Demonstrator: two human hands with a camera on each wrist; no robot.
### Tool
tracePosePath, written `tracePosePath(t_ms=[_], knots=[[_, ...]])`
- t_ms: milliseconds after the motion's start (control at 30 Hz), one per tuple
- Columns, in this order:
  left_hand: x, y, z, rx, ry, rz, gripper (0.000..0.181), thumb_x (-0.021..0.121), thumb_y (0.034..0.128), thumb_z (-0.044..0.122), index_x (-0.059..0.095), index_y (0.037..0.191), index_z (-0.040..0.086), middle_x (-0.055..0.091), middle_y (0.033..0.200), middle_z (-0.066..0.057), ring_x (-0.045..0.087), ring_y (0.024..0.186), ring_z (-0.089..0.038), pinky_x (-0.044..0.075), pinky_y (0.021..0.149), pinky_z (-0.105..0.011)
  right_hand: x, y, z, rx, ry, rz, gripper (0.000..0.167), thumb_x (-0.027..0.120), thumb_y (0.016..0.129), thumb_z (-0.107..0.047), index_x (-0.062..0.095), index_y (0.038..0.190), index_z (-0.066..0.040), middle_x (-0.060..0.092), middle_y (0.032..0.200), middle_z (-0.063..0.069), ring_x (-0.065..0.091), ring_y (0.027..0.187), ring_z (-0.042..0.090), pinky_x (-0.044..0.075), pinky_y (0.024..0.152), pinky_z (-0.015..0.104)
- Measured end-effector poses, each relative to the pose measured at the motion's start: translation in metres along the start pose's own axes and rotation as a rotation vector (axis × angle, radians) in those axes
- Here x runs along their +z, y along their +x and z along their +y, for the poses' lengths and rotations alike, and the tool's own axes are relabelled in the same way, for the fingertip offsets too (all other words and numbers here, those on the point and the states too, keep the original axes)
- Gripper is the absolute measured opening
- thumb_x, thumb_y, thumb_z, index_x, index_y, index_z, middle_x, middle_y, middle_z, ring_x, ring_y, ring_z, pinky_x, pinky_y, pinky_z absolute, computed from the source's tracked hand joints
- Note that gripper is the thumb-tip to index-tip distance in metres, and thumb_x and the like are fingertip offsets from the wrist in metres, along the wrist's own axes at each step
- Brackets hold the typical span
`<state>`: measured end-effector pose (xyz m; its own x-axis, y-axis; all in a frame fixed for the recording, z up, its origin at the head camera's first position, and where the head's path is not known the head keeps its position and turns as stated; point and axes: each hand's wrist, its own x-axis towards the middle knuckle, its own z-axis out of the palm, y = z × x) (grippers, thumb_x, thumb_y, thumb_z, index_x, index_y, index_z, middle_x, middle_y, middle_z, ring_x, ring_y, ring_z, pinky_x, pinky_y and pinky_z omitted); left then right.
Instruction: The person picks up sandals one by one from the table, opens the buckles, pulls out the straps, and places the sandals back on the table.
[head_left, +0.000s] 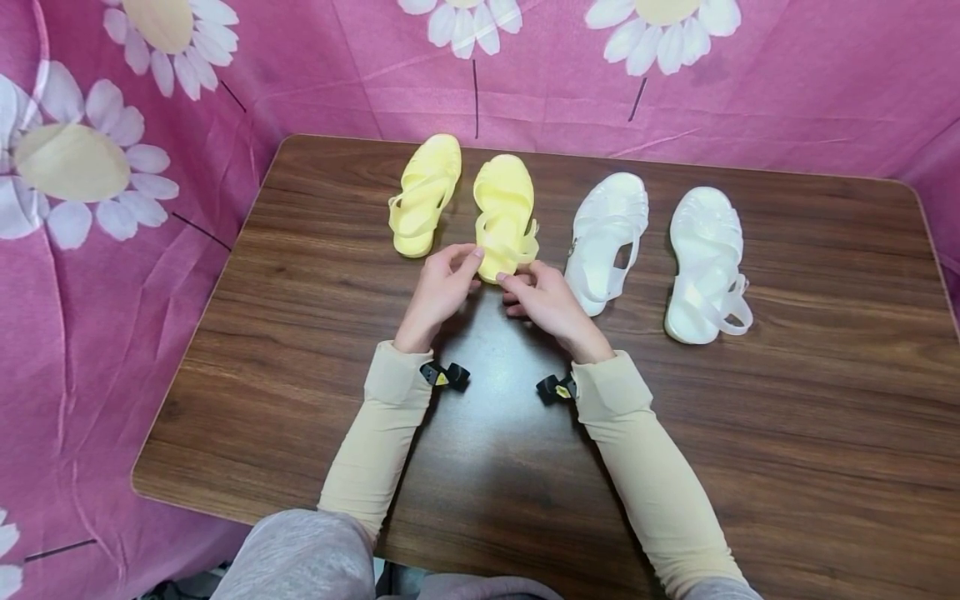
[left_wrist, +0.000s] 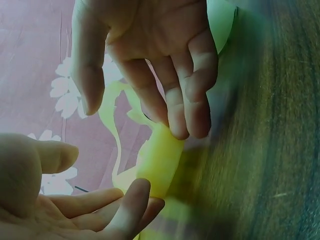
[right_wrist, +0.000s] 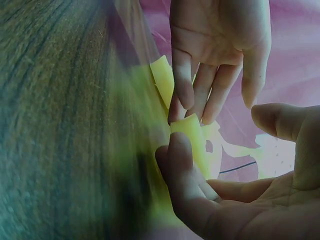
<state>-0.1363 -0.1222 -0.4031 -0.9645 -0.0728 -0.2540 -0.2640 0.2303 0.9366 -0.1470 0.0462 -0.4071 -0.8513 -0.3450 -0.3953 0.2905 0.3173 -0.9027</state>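
— Touches what with left hand (head_left: 441,287) and right hand (head_left: 551,302)?
— Touches a yellow sandal (head_left: 506,192) loosely, at the heel (head_left: 492,265), both unclamped.
— Where?
— On the table (head_left: 787,433), between another yellow sandal (head_left: 429,187) and a white sandal (head_left: 609,221).

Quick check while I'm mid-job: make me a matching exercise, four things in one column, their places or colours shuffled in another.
1. Left hand
2. Right hand
3. Touched yellow sandal
4. Tabletop

A. Second from left in the row
B. At the touched sandal's heel, on the side nearer the white sandals
C. Brown, wood-grained
D. At that same heel, on the side nearer the other yellow sandal

Pairs: 1-D, 2-B, 3-A, 4-C
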Motion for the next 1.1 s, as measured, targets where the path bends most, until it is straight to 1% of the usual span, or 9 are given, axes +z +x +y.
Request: tracePosePath(t_ms=[167,300,533,700,767,867,967,1033,1100], knots=[[0.002,0.0,-0.001,-0.003,-0.005,0.004,0.04,0.051,0.1,0.028,0.056,0.129,0.0,0.066,0.117,-0.017,0.066,0.093,-0.036,0.053,0.081,-0.038,0.0,0.0,0.001,-0.01,-0.042,0.002,0.051,0.055,0.096,-0.033,0.045,0.136,-0.003,0.063,0.114,0.018,0.069,0.085,0.028,0.054,0.067,0.03],[0.004,0.0,-0.002,0.004,-0.021,-0.004,0.04,0.052,0.0997,0.026,0.055,0.13,0.0,0.065,0.118,-0.018,0.065,0.094,-0.037,0.053,0.084,-0.041,0.001,0.0,0.001,-0.009,-0.063,0.003,0.049,0.055,0.095,-0.034,0.046,0.135,-0.007,0.064,0.112,0.017,0.067,0.083,0.028,0.052,0.061,0.031],[0.004,-0.001,-0.002,-0.007,-0.008,-0.019,0.04,0.053,0.0995,0.028,0.054,0.131,0.002,0.065,0.12,-0.016,0.065,0.095,-0.036,0.052,0.085,-0.044,0.002,0.002,0.002,-0.03,-0.103,-0.004,0.043,0.056,0.095,-0.033,0.05,0.127,-0.004,0.065,0.109,0.017,0.066,0.078,0.029,0.052,0.064,0.032],[0.003,0.001,-0.003,-0.002,0.013,-0.026,0.041,0.052,0.0995,0.028,0.054,0.131,0.002,0.065,0.121,-0.016,0.065,0.094,-0.034,0.051,0.078,-0.035,0.002,0.002,0.003,-0.035,-0.112,-0.011,0.041,0.056,0.095,-0.032,0.052,0.124,-0.004,0.064,0.109,0.016,0.064,0.078,0.029,0.051,0.065,0.031],[0.002,0.001,-0.003,-0.004,0.007,-0.03,0.041,0.052,0.0995,0.027,0.054,0.131,0.002,0.064,0.122,-0.016,0.066,0.096,-0.035,0.052,0.079,-0.034,0.002,0.002,0.002,-0.036,-0.113,-0.012,0.04,0.056,0.095,-0.032,0.052,0.124,-0.004,0.064,0.109,0.016,0.064,0.079,0.029,0.051,0.065,0.032],[-0.001,0.003,-0.002,0.004,-0.036,-0.018,0.038,0.052,0.0998,0.024,0.055,0.129,-0.001,0.063,0.122,-0.02,0.064,0.103,-0.036,0.053,0.087,-0.041,0.001,0.002,0.003,-0.038,-0.121,-0.017,0.041,0.055,0.095,-0.032,0.052,0.125,-0.005,0.064,0.109,0.016,0.064,0.078,0.028,0.052,0.065,0.032],[-0.007,0.004,-0.001,0.03,-0.108,0.056,0.033,0.054,0.099,0.018,0.058,0.123,-0.005,0.063,0.119,-0.023,0.063,0.105,-0.035,0.054,0.088,-0.043,0.001,0.002,0.003,-0.041,-0.129,-0.02,0.042,0.056,0.095,-0.032,0.052,0.126,-0.005,0.064,0.11,0.015,0.064,0.076,0.027,0.052,0.065,0.033],[-0.012,0.006,-0.001,0.049,-0.165,0.14,0.029,0.055,0.098,0.014,0.061,0.118,-0.007,0.065,0.112,-0.022,0.064,0.099,-0.03,0.055,0.084,-0.038,0.001,0.002,0.003,-0.042,-0.13,-0.021,0.041,0.056,0.094,-0.032,0.052,0.126,-0.005,0.064,0.109,0.016,0.063,0.075,0.028,0.052,0.065,0.033],[-0.017,0.008,-0.001,0.067,-0.234,0.244,0.025,0.055,0.0968,0.01,0.063,0.112,-0.008,0.067,0.103,-0.021,0.066,0.088,-0.024,0.056,0.075,-0.032,0.001,0.002,0.003,-0.046,-0.132,-0.021,0.04,0.056,0.094,-0.032,0.053,0.123,-0.005,0.064,0.109,0.015,0.064,0.076,0.029,0.052,0.065,0.034]])
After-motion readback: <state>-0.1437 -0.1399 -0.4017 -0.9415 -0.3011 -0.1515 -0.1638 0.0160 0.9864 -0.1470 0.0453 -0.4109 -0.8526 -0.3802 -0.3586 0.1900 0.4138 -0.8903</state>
